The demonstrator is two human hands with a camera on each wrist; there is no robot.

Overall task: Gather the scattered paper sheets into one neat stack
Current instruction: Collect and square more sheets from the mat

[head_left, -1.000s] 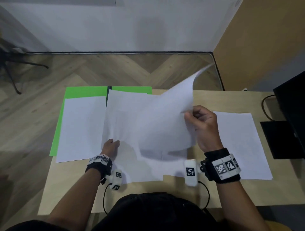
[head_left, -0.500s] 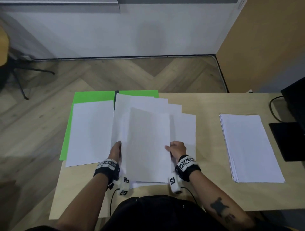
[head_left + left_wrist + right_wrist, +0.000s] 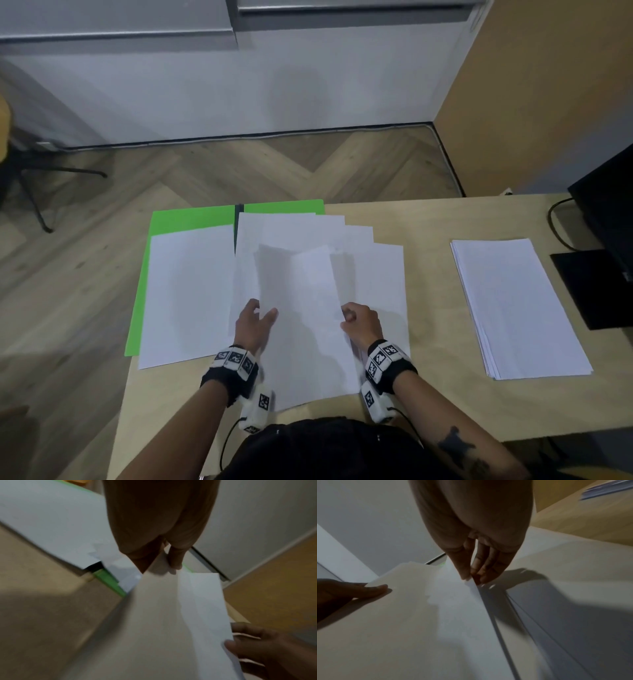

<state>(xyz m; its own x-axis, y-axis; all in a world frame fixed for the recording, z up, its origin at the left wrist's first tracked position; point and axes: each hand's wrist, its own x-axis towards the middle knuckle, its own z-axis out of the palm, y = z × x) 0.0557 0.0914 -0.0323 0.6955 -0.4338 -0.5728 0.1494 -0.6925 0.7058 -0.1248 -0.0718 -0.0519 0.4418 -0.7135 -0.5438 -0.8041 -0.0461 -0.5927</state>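
Several white sheets lie fanned in the middle of the table. On top, a small bundle of sheets is held bowed between both hands. My left hand grips its left edge, thumb on top. My right hand pinches its right edge between thumb and fingers. The bundle fills both wrist views. Another white sheet lies on a green folder at the left. A squared stack of paper sits at the right.
The wooden table has its far edge just behind the folder. A black monitor with its base and a cable stands at the right edge. Bare tabletop lies between the fanned sheets and the right stack.
One second ago my right hand was bringing a curled sheet over the pile. It was laid flat, and now both hands hold the top sheets by their side edges, bowed upward.
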